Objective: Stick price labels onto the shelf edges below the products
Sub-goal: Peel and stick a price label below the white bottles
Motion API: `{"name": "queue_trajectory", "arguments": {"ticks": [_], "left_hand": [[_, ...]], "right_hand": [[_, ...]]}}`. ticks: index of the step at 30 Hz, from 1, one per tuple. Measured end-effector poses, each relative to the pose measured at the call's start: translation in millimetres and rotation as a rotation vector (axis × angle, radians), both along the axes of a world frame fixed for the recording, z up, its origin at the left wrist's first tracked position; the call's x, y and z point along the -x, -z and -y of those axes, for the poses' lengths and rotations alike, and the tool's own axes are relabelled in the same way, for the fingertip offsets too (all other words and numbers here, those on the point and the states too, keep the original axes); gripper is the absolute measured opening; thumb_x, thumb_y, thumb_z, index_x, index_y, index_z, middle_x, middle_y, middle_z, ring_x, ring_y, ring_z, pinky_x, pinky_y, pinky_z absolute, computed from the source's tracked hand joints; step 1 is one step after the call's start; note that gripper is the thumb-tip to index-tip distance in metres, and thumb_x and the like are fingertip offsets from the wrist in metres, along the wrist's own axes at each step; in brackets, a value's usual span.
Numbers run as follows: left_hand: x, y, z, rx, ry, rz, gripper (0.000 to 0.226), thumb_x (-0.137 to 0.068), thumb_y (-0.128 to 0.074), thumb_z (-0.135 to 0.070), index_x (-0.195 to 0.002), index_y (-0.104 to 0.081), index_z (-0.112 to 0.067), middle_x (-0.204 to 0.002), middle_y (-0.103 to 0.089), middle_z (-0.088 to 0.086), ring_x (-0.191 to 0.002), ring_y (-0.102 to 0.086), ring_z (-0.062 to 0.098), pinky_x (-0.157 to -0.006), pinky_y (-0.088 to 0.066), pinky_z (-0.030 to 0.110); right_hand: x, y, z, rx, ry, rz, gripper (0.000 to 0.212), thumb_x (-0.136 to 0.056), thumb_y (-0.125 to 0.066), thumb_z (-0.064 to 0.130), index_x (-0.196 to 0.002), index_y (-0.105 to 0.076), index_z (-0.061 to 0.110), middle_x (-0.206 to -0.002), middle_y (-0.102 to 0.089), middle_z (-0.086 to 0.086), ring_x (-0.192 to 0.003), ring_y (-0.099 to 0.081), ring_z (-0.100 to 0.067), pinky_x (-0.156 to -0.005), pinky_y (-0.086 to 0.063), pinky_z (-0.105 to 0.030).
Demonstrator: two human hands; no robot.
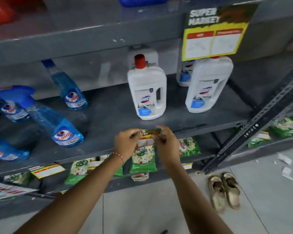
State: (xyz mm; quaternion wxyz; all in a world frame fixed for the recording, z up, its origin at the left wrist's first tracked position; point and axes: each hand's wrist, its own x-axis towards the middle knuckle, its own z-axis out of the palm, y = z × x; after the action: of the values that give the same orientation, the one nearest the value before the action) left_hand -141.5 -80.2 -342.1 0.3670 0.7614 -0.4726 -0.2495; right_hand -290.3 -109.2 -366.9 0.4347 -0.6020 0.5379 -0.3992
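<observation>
- My left hand (126,144) and right hand (165,142) pinch one price label (149,136) between them, fingers closed on its side edges to keep it flat.
- The label sits at the front shelf edge (98,152), below the white bottle (146,92), so it marks that product.
- Whether it touches the edge yet is unclear; the view is blurred.

Just one head-worn wide-angle cam, looking forward and down at the grey shelf (108,115) from close range, forearms coming in from the near edge, floor (142,208) below.
</observation>
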Motion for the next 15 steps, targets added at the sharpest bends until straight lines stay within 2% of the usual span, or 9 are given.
{"name": "queue_trajectory", "arguments": {"ticks": [2,5,8,9,12,15], "left_hand": [[29.9,10.2,4.9,-0.041,0.068,-0.049,0.02,-0.094,-0.057,-0.02,-0.101,-0.074,-0.012,-0.042,-0.06,0.004,-0.031,-0.052,0.01,-0.046,-0.049,0.024],[70.1,14.4,12.9,-0.07,0.191,0.023,0.021,-0.094,-0.056,-0.02,-0.103,-0.073,-0.013,-0.061,-0.072,0.016,-0.04,-0.06,0.021,-0.06,-0.054,0.029],[95.5,14.3,24.4,-0.102,0.231,0.183,0.029,-0.092,-0.056,-0.02,-0.072,-0.071,-0.005,-0.061,-0.07,0.016,-0.056,-0.068,0.028,-0.061,-0.05,0.027],[101.6,14.1,28.2,-0.129,0.242,0.243,0.032,-0.092,-0.056,-0.021,-0.069,-0.068,-0.002,-0.063,-0.069,0.018,-0.064,-0.068,0.032,-0.061,-0.049,0.03],[113.0,14.2,37.6,-0.213,0.268,0.39,0.029,-0.092,-0.052,-0.02,-0.084,-0.07,0.0,-0.086,-0.072,0.024,-0.086,-0.064,0.04,-0.067,-0.046,0.036],[114.1,15.2,44.5,-0.244,0.267,0.447,0.03,-0.092,-0.051,-0.021,-0.089,-0.07,0.001,-0.089,-0.071,0.026,-0.088,-0.064,0.042,-0.067,-0.047,0.037]], "right_hand": [[32.2,2.6,11.4,-0.017,-0.006,-0.045,0.029,-0.083,-0.069,0.007,-0.098,-0.061,0.03,-0.091,-0.068,0.0,-0.077,-0.062,-0.009,-0.061,-0.043,-0.009],[72.8,14.9,26.2,0.031,-0.015,-0.177,0.02,-0.077,-0.075,0.01,-0.093,-0.071,0.023,-0.09,-0.064,-0.002,-0.078,-0.061,-0.015,-0.064,-0.043,-0.011],[98.3,25.3,36.0,0.02,0.008,-0.297,0.009,-0.078,-0.075,0.021,-0.086,-0.076,0.023,-0.088,-0.066,-0.001,-0.082,-0.063,-0.022,-0.069,-0.051,-0.033],[103.5,26.8,38.4,0.024,0.02,-0.322,0.008,-0.079,-0.073,0.021,-0.087,-0.076,0.022,-0.09,-0.066,0.0,-0.082,-0.062,-0.021,-0.068,-0.051,-0.035],[109.1,26.3,45.3,0.046,0.057,-0.385,0.008,-0.083,-0.068,0.02,-0.087,-0.074,0.022,-0.092,-0.068,0.003,-0.077,-0.056,-0.014,-0.062,-0.044,-0.029],[106.9,26.1,51.8,0.055,0.082,-0.395,0.002,-0.082,-0.069,0.021,-0.083,-0.071,0.021,-0.089,-0.07,0.002,-0.076,-0.059,-0.018,-0.06,-0.048,-0.032]]}}
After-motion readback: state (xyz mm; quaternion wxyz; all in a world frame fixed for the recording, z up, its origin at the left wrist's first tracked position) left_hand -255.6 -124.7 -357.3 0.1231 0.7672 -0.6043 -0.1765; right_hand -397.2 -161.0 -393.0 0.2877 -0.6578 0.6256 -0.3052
